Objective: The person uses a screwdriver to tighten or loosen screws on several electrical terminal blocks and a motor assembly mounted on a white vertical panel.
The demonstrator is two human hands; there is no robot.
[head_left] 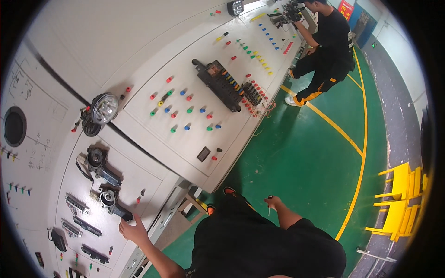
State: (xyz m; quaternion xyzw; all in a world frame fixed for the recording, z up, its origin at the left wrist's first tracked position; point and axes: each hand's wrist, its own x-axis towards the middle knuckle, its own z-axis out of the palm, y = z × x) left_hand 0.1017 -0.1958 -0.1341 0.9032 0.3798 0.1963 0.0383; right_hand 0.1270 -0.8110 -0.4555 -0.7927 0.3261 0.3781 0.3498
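My left hand (133,230) rests at the white panel's edge with thumb and fingers apart. Its fingertips are at the dark end of an electric motor with a round gear housing (109,198), touching or nearly so. A second motor of the same kind (97,159) is mounted just beyond it. Out over the floor, my right hand (276,203) is closed round a slim tool with a thin metal shaft (269,211), which looks like a screwdriver. The shaft points down from the fist, whose fingers cover most of the handle.
The white panel (185,153) carries a round lamp (104,108), a black fuse box (218,85), terminal strips (76,204) and several coloured sockets (189,110). Another person (324,41) works at the far end. Yellow chairs (396,217) stand right on the green floor (310,162).
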